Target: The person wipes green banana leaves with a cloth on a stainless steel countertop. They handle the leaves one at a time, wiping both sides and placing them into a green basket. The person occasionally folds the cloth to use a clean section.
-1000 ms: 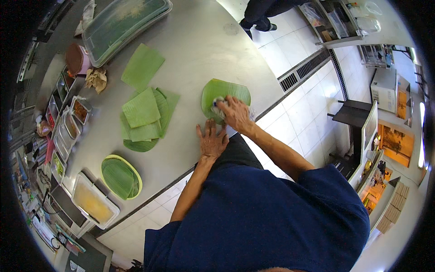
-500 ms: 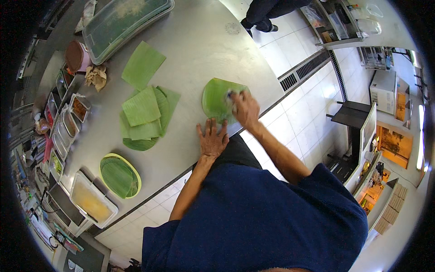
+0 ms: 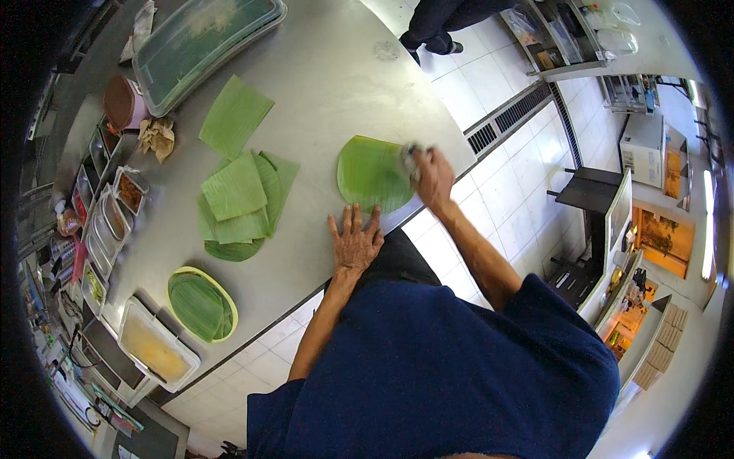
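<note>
A rounded piece of banana leaf (image 3: 368, 170) lies flat on the steel table before me. My left hand (image 3: 357, 243) rests palm down with fingers spread, its fingertips at the leaf's near edge. At the leaf's right edge, my right hand (image 3: 433, 180) is closed round a small greyish wad (image 3: 410, 159), blurred, perhaps a cloth. To the left lie several overlapping cut banana leaf pieces (image 3: 235, 187), with a single squarish piece (image 3: 236, 116) beyond them. Nearer me on the left, an oval yellow-rimmed dish (image 3: 229, 327) holds more dark green leaf pieces.
A large lidded clear container (image 3: 206, 53) stands at the far left. Beside it are a brown-lidded tub (image 3: 121, 103) and crumpled brown paper (image 3: 157, 139). Small food trays (image 3: 130, 190) line the left edge, with a lidded box (image 3: 157, 343) nearer. Another person's legs (image 3: 440, 27) show beyond the table.
My right hand has slid with the greyish wad from the middle of the leaf to its right edge. My left hand stays on the near edge.
</note>
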`<state>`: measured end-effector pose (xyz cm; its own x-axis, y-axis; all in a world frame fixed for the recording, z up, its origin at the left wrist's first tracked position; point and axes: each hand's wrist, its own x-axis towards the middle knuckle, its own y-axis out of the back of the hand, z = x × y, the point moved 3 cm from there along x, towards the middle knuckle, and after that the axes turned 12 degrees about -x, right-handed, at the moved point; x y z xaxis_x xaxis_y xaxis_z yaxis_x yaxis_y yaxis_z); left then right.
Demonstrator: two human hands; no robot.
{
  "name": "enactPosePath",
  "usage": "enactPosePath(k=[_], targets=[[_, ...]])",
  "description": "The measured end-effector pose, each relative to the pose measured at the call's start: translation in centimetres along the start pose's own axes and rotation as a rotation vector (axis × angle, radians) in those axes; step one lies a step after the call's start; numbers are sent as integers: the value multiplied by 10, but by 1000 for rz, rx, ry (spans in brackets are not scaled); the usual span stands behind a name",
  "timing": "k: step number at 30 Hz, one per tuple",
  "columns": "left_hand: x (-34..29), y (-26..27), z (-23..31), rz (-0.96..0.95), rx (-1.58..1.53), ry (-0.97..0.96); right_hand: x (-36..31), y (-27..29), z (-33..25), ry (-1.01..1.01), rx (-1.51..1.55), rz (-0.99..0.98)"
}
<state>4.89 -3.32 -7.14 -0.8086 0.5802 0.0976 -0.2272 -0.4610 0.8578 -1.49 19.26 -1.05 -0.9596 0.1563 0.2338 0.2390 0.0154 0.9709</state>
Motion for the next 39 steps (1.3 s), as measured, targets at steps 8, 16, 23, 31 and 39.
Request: enactPosePath(k=[8, 16, 23, 31, 39], targets=[[0, 6, 3, 4, 7, -7, 47, -42, 44, 23, -29, -149], [53, 35, 0, 74, -178, 87, 12, -4, 90, -1053, 1730, -375], [201, 15, -3, -180, 12, -407, -19, 35, 75, -742, 2823, -209], [169, 43, -34, -151, -246, 449, -26, 133, 184, -380, 2413, 326], [44, 41, -30, 202, -1035, 1172, -15, 166, 242, -606, 2013, 205]])
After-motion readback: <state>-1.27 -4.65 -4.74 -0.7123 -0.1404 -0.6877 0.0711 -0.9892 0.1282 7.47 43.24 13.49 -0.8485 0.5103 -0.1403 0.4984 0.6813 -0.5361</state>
